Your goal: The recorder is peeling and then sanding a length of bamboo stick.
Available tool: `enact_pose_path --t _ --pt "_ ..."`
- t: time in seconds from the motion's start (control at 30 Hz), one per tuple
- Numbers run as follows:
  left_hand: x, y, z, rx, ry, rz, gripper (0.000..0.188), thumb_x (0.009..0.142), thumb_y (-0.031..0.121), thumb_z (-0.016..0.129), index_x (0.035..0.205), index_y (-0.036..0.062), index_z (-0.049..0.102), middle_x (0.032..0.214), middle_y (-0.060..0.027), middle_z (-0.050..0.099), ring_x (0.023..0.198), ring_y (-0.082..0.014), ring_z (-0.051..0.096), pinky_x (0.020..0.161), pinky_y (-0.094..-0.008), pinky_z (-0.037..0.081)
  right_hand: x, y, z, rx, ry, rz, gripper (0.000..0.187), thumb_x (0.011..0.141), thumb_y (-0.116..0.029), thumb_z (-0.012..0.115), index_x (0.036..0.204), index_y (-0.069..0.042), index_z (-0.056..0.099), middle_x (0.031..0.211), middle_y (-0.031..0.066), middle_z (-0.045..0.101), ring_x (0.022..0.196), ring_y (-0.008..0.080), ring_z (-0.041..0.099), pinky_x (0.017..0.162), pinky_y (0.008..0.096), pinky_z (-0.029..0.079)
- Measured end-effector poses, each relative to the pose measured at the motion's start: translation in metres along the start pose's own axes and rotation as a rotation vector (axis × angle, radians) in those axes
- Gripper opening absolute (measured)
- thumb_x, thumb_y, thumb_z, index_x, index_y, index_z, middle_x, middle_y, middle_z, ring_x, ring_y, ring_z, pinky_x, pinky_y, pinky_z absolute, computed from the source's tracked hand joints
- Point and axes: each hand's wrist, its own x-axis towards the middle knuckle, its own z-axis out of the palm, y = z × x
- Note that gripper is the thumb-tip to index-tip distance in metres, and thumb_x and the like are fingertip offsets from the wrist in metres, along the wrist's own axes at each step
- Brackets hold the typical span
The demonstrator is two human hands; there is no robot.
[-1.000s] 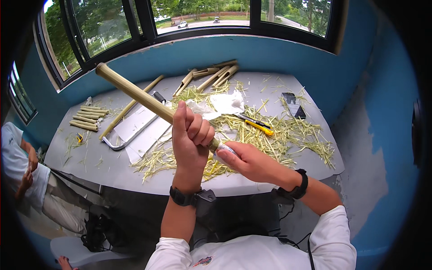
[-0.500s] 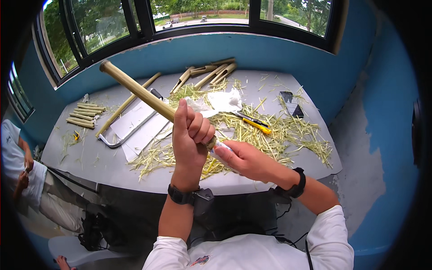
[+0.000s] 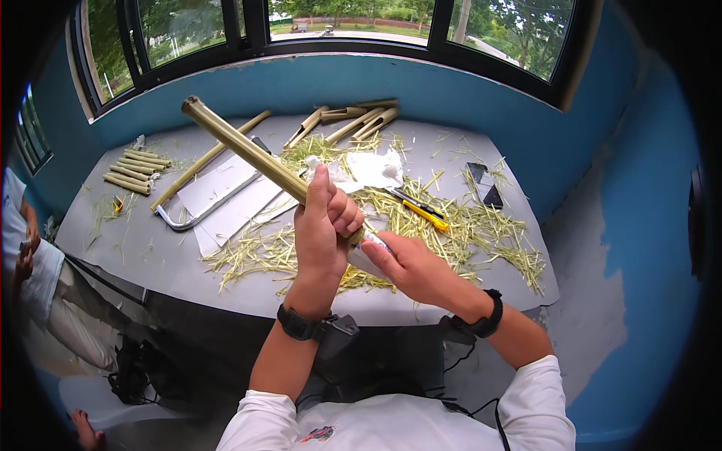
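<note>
In front of my chest a long bamboo tube (image 3: 244,149) slants up to the left, over the table. My left hand (image 3: 322,233) is closed around its lower part, with the thumb pointing up along it. My right hand (image 3: 414,267) pinches a folded white piece with blue print (image 3: 368,259), which looks like paper or sandpaper, against the tube's near end. That end is mostly covered by the fingers. Beyond my right hand lie a yellow utility knife (image 3: 426,213) and a black-handled cutter (image 3: 406,198), on yellow-green bamboo shavings (image 3: 474,233).
The grey table (image 3: 150,252) also bears a hacksaw (image 3: 203,214), white sheets (image 3: 241,210), a long bamboo stick (image 3: 199,174), short bamboo pieces (image 3: 135,171), cut bamboo tubes (image 3: 361,124), crumpled white tissue (image 3: 376,167) and a dark phone-like slab (image 3: 483,185). At left stands another person (image 3: 45,274).
The tube's far end has swung slightly right, and my left fingers have shifted a little on it. My right hand stays at the near end. The whole view has shifted slightly.
</note>
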Motion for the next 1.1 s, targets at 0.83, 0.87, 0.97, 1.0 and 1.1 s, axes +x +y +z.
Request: enact_pose_path --t 0.83,0.87,0.97,1.0,1.1 --pt "0.005 0.004 -0.01 -0.224 -0.356 -0.118 0.039 0.119 0.043 0.056 0.091 0.0179 0.047 0.068 0.0071 0.038 0.059 -0.0071 0.039 0.063 -0.029 0.042 -0.009 0.001 -0.021 0.647 -0.377 0.263 0.058 0.116 -0.061 0.049 0.098 -0.007 0.058 0.074 -0.0006 0.057 0.057 0.0128 0.053 0.05 0.0307 0.044" --pt "0.007 0.004 -0.012 -0.319 -0.533 -0.141 0.039 0.119 0.043 0.055 0.091 0.018 0.047 0.067 0.0071 0.037 0.058 -0.007 0.038 0.062 -0.029 0.041 -0.009 0.004 -0.017 0.553 -0.307 0.202 0.055 0.116 -0.059 0.052 0.099 -0.007 0.058 0.073 0.0022 0.059 0.057 0.0168 0.056 0.05 0.0335 0.045" --pt "0.007 -0.003 -0.003 -0.079 -0.061 -0.058 0.043 0.116 0.048 0.061 0.089 0.0182 0.046 0.067 0.0072 0.033 0.058 -0.0071 0.036 0.062 -0.0287 0.039 -0.009 0.016 0.005 -0.055 0.108 -0.089 0.047 0.113 -0.051 0.063 0.102 -0.006 0.059 0.072 0.0115 0.065 0.059 0.0304 0.065 0.051 0.0427 0.05" --pt "0.006 -0.008 0.003 0.007 0.142 -0.023 0.044 0.115 0.049 0.063 0.089 0.0181 0.045 0.067 0.0072 0.033 0.059 -0.0071 0.036 0.062 -0.0287 0.04 -0.01 0.018 0.01 -0.206 0.195 -0.138 0.043 0.111 -0.048 0.066 0.103 -0.006 0.059 0.073 0.0149 0.067 0.063 0.0358 0.067 0.054 0.0468 0.052" --pt "0.003 -0.014 0.007 0.039 0.164 0.037 0.046 0.113 0.05 0.065 0.089 0.0173 0.046 0.071 0.0072 0.034 0.063 -0.0079 0.04 0.067 -0.0289 0.043 -0.006 0.022 0.014 -0.52 0.388 -0.211 0.039 0.107 -0.041 0.073 0.107 -0.005 0.059 0.076 0.0214 0.07 0.071 0.0468 0.071 0.061 0.0552 0.055"
